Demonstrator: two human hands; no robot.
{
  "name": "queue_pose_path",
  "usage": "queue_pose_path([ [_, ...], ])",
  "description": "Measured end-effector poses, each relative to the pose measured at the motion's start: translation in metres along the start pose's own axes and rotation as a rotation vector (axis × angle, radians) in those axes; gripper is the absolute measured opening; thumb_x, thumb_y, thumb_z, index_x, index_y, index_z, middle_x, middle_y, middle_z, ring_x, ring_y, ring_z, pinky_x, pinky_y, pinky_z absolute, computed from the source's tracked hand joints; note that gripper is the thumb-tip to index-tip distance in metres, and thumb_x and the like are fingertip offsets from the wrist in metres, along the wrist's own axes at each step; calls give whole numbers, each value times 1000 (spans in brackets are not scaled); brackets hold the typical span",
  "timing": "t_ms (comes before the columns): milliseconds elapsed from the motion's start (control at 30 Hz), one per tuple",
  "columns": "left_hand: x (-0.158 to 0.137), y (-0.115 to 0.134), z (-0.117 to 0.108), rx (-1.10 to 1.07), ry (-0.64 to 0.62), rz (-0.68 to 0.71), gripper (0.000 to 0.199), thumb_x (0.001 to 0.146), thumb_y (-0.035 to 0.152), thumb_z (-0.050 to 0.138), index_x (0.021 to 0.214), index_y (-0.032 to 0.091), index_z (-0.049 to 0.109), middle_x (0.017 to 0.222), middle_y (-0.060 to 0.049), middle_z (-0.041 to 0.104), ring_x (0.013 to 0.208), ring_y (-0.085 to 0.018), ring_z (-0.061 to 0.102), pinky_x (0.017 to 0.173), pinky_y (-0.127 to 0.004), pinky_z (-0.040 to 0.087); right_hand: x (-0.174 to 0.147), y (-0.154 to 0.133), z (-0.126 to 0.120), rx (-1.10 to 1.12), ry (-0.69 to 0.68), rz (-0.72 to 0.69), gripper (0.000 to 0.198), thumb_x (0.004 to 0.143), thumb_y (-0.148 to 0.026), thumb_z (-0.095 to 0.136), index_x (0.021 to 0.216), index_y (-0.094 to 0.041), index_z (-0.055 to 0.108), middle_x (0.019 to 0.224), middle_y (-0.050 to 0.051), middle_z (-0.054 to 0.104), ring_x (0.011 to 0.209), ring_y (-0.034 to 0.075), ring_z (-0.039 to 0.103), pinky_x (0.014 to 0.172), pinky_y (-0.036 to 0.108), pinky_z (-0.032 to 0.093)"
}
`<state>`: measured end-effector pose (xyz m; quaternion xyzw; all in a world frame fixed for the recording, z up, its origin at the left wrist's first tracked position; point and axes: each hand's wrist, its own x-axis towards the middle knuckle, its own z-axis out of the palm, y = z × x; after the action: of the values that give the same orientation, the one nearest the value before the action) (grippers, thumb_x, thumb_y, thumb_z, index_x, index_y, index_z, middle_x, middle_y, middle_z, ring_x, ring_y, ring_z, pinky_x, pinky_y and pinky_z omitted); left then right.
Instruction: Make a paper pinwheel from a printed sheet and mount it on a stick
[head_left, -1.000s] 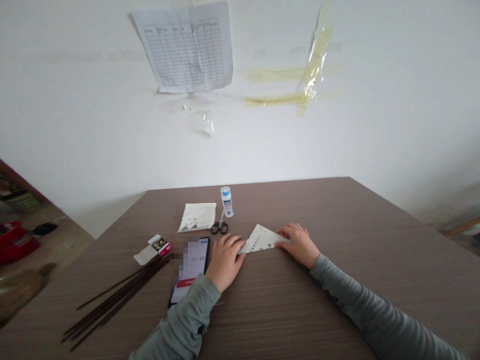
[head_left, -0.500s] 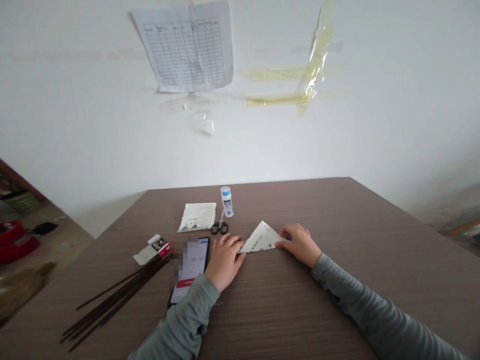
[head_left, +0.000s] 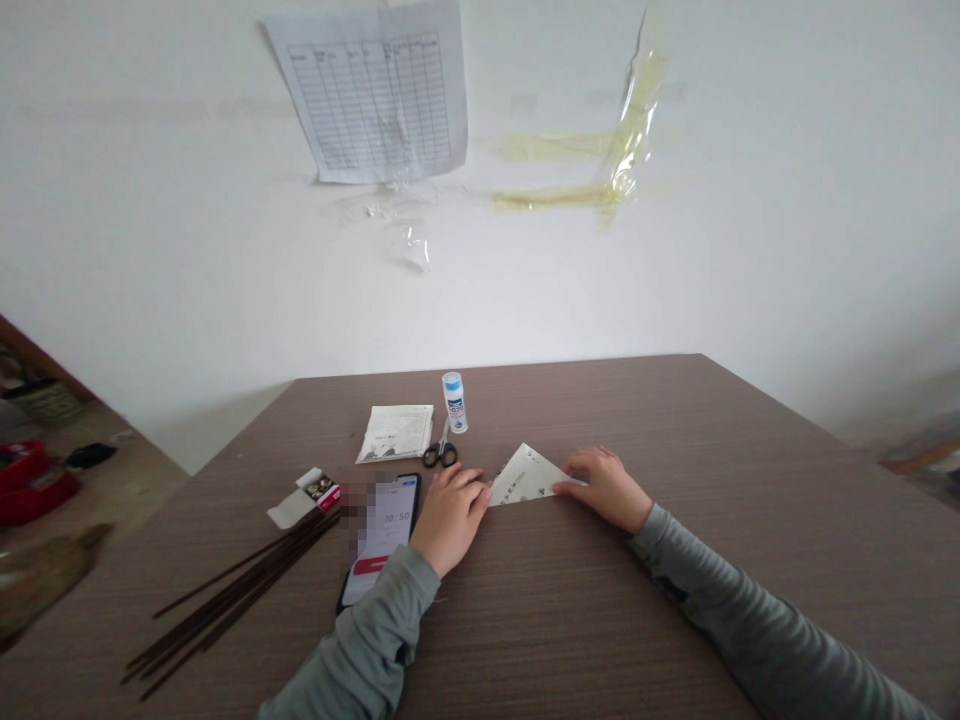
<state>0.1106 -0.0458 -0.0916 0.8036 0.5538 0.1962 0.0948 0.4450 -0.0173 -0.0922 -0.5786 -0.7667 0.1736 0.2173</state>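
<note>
A piece of printed paper [head_left: 527, 477], folded into a triangle, lies in front of me with its point towards the wall. My right hand [head_left: 606, 485] pinches its right corner between thumb and fingers. At the left corner my left hand [head_left: 454, 515] holds the paper's tip, fingers and thumb close together; the tip itself is hidden behind them. A phone [head_left: 384, 540] showing a timer lies just left of my left hand, partly covered by the sleeve.
Black-handled scissors [head_left: 440, 454] and a white glue bottle [head_left: 454, 404] with a blue band are beyond my left hand. Left of them lies a stack of folded paper [head_left: 395, 432]. An open small box [head_left: 319, 490] and several thin dark sticks [head_left: 232, 600] lie further left on the brown table [head_left: 585, 630].
The folded paper and my right hand have shifted slightly right. My left thumb has drawn in closer to the fingers at the left corner.
</note>
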Motion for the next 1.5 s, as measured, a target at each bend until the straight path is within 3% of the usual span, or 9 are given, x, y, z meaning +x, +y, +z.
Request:
queue_pose_path([
  [133, 2, -1, -1, -15, -30, -33, 42, 131, 31, 62, 145, 25, 102, 166, -13, 93, 173, -41, 75, 151, -69, 58, 0, 0, -8, 71, -65, -27, 37, 115, -57, 83, 90, -32, 94, 122, 9, 100, 131, 40, 91, 153, 75, 38],
  [300, 3, 0, -3, -26, -42, -53, 44, 131, 34, 61, 145, 29, 103, 169, -10, 93, 177, -41, 72, 153, -69, 57, 2, -2, -13, 116, -101, 10, 63, 124, -66, 64, 82, -32, 95, 121, 11, 100, 121, 39, 92, 155, 76, 38],
  [467, 1, 6, -9, -42, -89, -65, 32, 121, 31, 81, 144, 30, 103, 176, -11, 88, 182, -48, 68, 154, -78, 52, 2, 2, -12, 73, -115, -19, 30, 109, -55, 86, 91, -36, 100, 134, 9, 99, 138, 43, 89, 149, 72, 49],
  [600, 0, 10, -15, -45, -86, -64, 35, 111, 25, 92, 144, 30, 103, 177, -12, 88, 182, -49, 68, 154, -77, 54, 2, 8, -9, 52, -122, -77, 13, 102, -46, 93, 105, -38, 103, 134, 9, 97, 141, 44, 86, 143, 71, 55],
  [767, -1, 7, -13, -22, -55, -36, 35, 110, 24, 93, 143, 31, 103, 172, -12, 91, 179, -48, 70, 151, -76, 58, 4, 14, -6, 54, -133, -108, 35, 100, -40, 98, 135, -40, 105, 143, 11, 93, 153, 47, 76, 138, 70, 58],
  [933, -3, 8, -7, -8, -1, 5, 51, 111, 21, 89, 160, 28, 94, 173, -14, 89, 176, -43, 72, 151, -67, 59, 4, 17, -4, 24, -115, -121, 31, 102, -48, 102, 133, -44, 105, 169, 12, 86, 168, 53, 65, 140, 77, 55],
  [1133, -6, 22, -4, -16, -128, 36, 56, 116, 22, 82, 171, 28, 87, 187, -16, 80, 187, -44, 63, 158, -78, 47, 0, 4, 5, -2, -133, -100, 41, 109, -53, 96, 150, -48, 100, 191, 9, 73, 185, 57, 50, 148, 85, 45],
  [1367, -7, 21, -5, 9, -164, 41, 56, 119, 28, 79, 174, 36, 86, 190, -12, 78, 190, -48, 58, 156, -88, 43, -3, -1, 12, -68, -98, -75, 46, 112, -56, 95, 158, -53, 96, 193, 10, 71, 185, 58, 51, 150, 90, 41],
  [1500, -8, 23, -6, 18, -163, 14, 56, 119, 28, 76, 173, 36, 87, 190, -11, 78, 190, -51, 57, 156, -90, 42, 1, 6, 12, -100, -66, -52, 41, 121, -44, 81, 157, -57, 96, 190, 8, 75, 184, 56, 55, 149, 97, 39],
])
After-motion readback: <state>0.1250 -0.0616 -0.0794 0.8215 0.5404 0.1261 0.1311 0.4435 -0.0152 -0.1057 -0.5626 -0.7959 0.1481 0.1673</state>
